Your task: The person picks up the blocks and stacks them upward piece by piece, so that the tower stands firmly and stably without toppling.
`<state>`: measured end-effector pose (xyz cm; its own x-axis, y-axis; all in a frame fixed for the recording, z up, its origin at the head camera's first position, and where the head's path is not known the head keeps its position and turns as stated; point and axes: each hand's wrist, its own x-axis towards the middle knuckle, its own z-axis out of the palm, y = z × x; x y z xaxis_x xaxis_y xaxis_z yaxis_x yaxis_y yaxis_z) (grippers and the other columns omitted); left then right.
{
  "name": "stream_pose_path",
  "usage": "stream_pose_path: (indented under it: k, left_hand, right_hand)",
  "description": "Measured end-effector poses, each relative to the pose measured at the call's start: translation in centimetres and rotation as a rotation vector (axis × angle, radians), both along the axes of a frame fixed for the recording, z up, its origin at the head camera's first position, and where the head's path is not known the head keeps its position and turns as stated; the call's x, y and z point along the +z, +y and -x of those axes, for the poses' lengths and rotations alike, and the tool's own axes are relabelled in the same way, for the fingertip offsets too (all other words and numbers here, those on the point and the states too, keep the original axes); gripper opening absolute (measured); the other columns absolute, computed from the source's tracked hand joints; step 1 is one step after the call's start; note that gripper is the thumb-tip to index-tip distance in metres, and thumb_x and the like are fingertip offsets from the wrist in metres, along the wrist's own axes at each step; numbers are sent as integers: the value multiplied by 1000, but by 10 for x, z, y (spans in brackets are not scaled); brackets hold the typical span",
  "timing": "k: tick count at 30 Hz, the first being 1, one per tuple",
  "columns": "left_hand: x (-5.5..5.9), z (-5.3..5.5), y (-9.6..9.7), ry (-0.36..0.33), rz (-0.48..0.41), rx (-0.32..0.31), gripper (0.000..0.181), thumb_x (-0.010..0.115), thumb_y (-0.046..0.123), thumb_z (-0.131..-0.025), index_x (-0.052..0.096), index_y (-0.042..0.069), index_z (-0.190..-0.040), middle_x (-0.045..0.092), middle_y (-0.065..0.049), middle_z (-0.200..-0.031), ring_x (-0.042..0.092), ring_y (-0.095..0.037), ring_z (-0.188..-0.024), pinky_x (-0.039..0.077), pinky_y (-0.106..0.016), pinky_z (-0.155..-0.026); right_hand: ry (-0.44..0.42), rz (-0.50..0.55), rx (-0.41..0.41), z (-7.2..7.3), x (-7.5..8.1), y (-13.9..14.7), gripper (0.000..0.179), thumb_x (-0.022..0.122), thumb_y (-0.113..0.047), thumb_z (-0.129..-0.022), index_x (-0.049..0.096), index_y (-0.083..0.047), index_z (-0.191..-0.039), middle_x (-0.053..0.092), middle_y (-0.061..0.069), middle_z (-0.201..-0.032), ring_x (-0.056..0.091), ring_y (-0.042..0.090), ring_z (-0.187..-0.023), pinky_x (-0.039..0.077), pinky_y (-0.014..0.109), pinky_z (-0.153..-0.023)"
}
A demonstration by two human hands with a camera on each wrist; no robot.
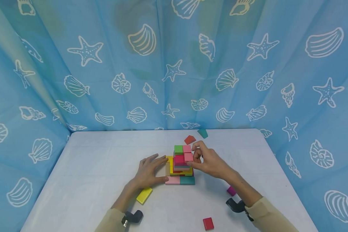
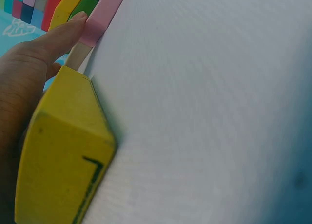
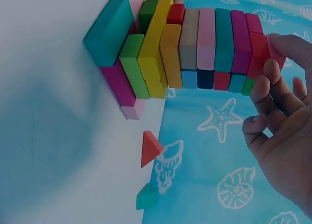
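A tower of stacked colourful blocks [image 1: 179, 168] stands on the white table, on a wider base with a pink block [image 1: 172, 180] and a teal block [image 1: 187, 180] along its near side. My right hand [image 1: 211, 161] is at the top, pinching a small pink block [image 3: 276, 51] at the tower's upper right corner, beside a red block [image 1: 178, 160]. My left hand [image 1: 148, 170] lies along the left side of the base with fingers spread. Its thumb [image 2: 66, 34] reaches the base's pink block. Close by that wrist lies a yellow block [image 2: 66, 136].
A red block [image 1: 208, 223] lies near the front, and a magenta block [image 1: 231, 190] is by my right forearm. Behind the tower are an orange-red block [image 1: 189, 139] and a teal block [image 1: 203, 133]. A blue shell-patterned curtain [image 1: 174, 64] hangs behind the table.
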<state>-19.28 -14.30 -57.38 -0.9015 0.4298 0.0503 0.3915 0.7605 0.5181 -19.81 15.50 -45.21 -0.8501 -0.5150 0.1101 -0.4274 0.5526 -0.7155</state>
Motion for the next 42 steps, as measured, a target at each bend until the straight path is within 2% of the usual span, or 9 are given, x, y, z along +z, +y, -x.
stream_pose_path:
  k: [12,24,28,37,42]
  left_hand:
    - [0,0,0,-5,9,7,88,64,74,-79,36,40,-155,34,16,-161,17,-22,-153,17,-56,-118]
    - [4,-1,0,-3,-5,1,87,66,70,-81,37,37,-155,35,13,-161,18,-25,-153,17,-58,-118]
    - [4,-2,0,-9,-3,-2,86,66,69,-81,38,36,-155,36,12,-161,18,-25,-153,17,-58,-118]
    - [3,-1,1,-8,10,3,87,65,71,-80,36,38,-155,35,13,-161,17,-24,-153,17,-57,-118]
    - [2,-1,1,-6,8,4,87,65,72,-80,37,38,-155,36,13,-161,17,-24,-153,18,-57,-117]
  right_hand:
    - [21,-24,18,0,0,-2,50,79,-27,-88,40,-22,-119,54,-8,-80,56,12,-70,50,24,-59]
    - [13,-16,48,3,1,8,48,77,-28,-89,42,-21,-122,57,-9,-85,57,13,-75,50,25,-62]
    - [1,-13,58,2,-1,8,46,77,-31,-90,43,-24,-121,57,-9,-86,58,12,-78,50,25,-64]
    - [19,-13,61,2,-2,5,42,75,-25,-92,43,-25,-118,55,-9,-85,57,12,-80,51,25,-71]
    - [13,-23,56,1,-1,6,43,76,-29,-91,43,-24,-118,55,-9,-86,57,11,-79,51,25,-68]
